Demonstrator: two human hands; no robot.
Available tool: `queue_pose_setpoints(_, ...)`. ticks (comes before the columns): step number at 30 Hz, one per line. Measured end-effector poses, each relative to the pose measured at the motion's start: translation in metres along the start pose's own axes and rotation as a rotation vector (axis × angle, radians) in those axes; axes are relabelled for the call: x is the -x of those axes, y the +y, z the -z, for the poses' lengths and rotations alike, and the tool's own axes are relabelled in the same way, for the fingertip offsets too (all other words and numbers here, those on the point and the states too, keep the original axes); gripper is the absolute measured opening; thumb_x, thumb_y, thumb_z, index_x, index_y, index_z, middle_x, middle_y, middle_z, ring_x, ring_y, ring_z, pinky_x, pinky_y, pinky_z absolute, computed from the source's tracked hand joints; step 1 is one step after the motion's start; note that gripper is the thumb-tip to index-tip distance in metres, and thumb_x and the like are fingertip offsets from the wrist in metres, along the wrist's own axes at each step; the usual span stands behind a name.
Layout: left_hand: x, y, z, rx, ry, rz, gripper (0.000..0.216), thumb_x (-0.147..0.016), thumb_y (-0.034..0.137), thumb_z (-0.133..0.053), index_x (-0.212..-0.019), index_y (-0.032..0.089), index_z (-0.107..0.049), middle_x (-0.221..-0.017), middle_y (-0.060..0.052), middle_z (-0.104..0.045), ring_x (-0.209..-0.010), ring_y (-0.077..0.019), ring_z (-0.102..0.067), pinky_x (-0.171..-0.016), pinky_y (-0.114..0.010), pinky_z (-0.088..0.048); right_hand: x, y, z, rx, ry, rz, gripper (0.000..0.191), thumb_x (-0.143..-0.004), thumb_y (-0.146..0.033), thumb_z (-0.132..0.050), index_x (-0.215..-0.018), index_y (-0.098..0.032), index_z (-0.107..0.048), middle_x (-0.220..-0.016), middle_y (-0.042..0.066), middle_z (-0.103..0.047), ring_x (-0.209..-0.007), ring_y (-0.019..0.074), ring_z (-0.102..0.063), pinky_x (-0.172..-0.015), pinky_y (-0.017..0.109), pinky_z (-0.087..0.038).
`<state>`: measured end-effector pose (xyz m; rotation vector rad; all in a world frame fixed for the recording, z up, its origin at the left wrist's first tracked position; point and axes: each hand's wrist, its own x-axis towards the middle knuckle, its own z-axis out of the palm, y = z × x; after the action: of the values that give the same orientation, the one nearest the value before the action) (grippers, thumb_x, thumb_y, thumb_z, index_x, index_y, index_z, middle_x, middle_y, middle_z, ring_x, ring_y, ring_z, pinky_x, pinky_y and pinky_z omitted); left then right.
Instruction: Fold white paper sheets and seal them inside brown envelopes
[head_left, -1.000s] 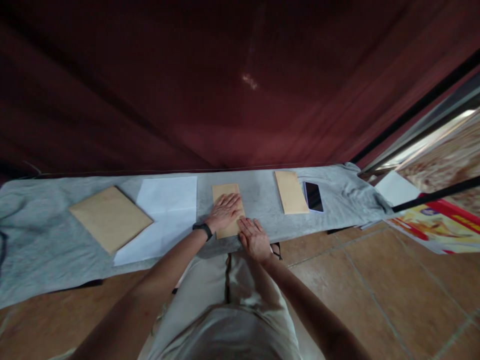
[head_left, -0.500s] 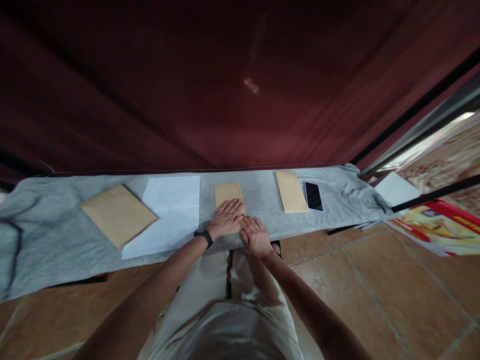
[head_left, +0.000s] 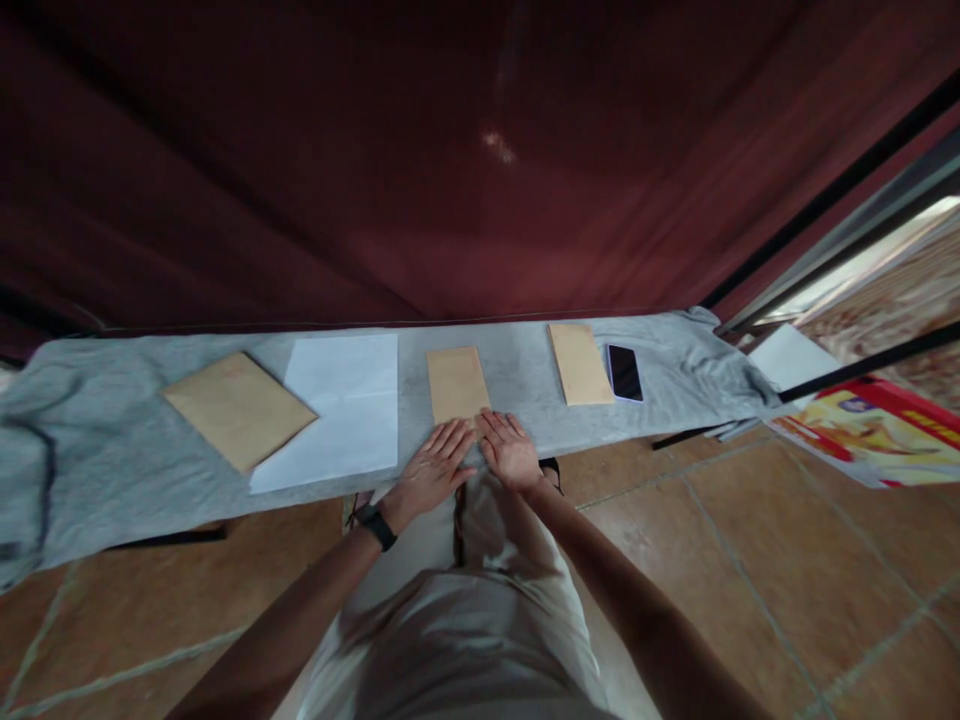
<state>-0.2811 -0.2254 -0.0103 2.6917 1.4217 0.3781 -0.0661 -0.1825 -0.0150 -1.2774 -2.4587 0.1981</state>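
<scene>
"Resting on which thing are the two hands?"

"On the near end of the middle brown paper [head_left: 456, 383], which lies flat on the tabletop [head_left: 517, 375], directly before the person. The tabletop is covered with a grey cloth."

"And how does each of the hands stand?"

"The left hand [head_left: 436, 468] has its fingers stretched out, with the thumb apart from them; the fingertips are at the near edge of the paper. The right hand [head_left: 510, 448] is also flattened, its fingers laid straight at the near right corner. The fingertips of both are very near each other, but I cannot tell if they touch."

"What is around them?"

"To the left there is a white sheet [head_left: 349, 400], and the left brown paper [head_left: 238, 410] is turned like a diamond, with one corner over this sheet. To the right, well apart from the hands, lies the right brown paper [head_left: 580, 366], and just beside it a phone [head_left: 625, 373] with a dark screen."

"Is something on the wrist?"

"Yes, a dark band [head_left: 376, 526] is around the left wrist."
</scene>
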Motion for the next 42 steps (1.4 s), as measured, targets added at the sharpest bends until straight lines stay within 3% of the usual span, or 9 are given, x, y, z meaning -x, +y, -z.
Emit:
queue_pose_setpoints(7, 0.012, 0.009, 0.003, 0.009, 0.009, 0.041, 0.066, -0.104, 0.052, -0.039, -0.159, 0.014, -0.036, -0.166, -0.014, -0.033, -0.156, -0.0277, -0.025, -0.128, -0.050, -0.026, 0.016, -0.004, 0.007, -0.031, -0.046, 0.111, 0.049, -0.106, -0.030, -0.042, -0.153, -0.020, -0.048, -0.158, 0.007, -0.048, -0.148, 0.0210, -0.042, -0.128, 0.046, -0.026)
queue_pose_setpoints(14, 0.019, 0.009, 0.003, 0.013, 0.011, 0.061, 0.066, -0.104, 0.053, -0.038, -0.157, 0.012, -0.039, -0.165, -0.016, -0.035, -0.155, -0.0280, -0.029, -0.126, -0.049, -0.030, 0.037, -0.011, 0.008, -0.036, -0.006, 0.034, 0.051, -0.106, -0.028, -0.039, -0.156, -0.016, -0.043, -0.159, 0.009, -0.046, -0.149, 0.0230, -0.041, -0.128, 0.048, -0.025)
queue_pose_setpoints(18, 0.021, 0.008, 0.009, 0.049, 0.022, 0.085, 0.060, -0.105, 0.050, -0.039, -0.151, 0.014, -0.047, -0.159, -0.015, -0.047, -0.150, -0.0276, -0.040, -0.122, -0.048, -0.038, 0.038, -0.013, 0.008, -0.058, 0.020, 0.017, 0.049, -0.106, -0.024, -0.039, -0.154, -0.014, -0.046, -0.157, 0.010, -0.049, -0.148, 0.0238, -0.042, -0.127, 0.049, -0.025)
queue_pose_setpoints(22, -0.002, 0.003, 0.014, 0.083, 0.048, 0.151, 0.053, -0.107, 0.042, -0.034, -0.148, 0.013, -0.051, -0.152, -0.014, -0.055, -0.145, -0.0248, -0.048, -0.121, -0.045, -0.040, 0.037, -0.013, 0.008, -0.092, 0.039, 0.023, 0.048, -0.105, -0.023, -0.040, -0.152, -0.014, -0.048, -0.156, 0.010, -0.050, -0.147, 0.0240, -0.043, -0.127, 0.049, -0.027)
queue_pose_setpoints(27, -0.050, -0.005, 0.003, 0.036, 0.049, 0.209, 0.059, -0.106, 0.039, -0.031, -0.156, 0.007, -0.039, -0.164, -0.015, -0.038, -0.155, -0.0254, -0.029, -0.127, -0.045, -0.029, 0.038, -0.014, 0.004, -0.122, 0.076, 0.009, 0.048, -0.105, -0.023, -0.040, -0.152, -0.017, -0.048, -0.155, 0.009, -0.052, -0.146, 0.0236, -0.044, -0.126, 0.049, -0.027)
queue_pose_setpoints(31, -0.082, -0.011, -0.010, -0.018, 0.000, 0.254, 0.061, -0.105, 0.037, -0.032, -0.156, 0.004, -0.037, -0.165, -0.017, -0.036, -0.156, -0.0261, -0.026, -0.128, -0.045, -0.023, 0.037, -0.014, 0.002, -0.140, 0.088, -0.002, 0.049, -0.103, -0.021, -0.042, -0.152, -0.016, -0.049, -0.153, 0.010, -0.054, -0.145, 0.0239, -0.044, -0.125, 0.050, -0.029)
queue_pose_setpoints(42, -0.098, -0.011, -0.015, -0.087, 0.005, 0.280, 0.061, -0.104, 0.040, -0.035, -0.155, 0.008, -0.040, -0.162, -0.016, -0.042, -0.154, -0.0262, -0.032, -0.128, -0.045, -0.020, 0.038, -0.015, 0.000, -0.145, 0.104, 0.004, 0.055, -0.099, -0.014, -0.045, -0.153, -0.018, -0.047, -0.153, 0.010, -0.054, -0.145, 0.0229, -0.045, -0.124, 0.050, -0.029)
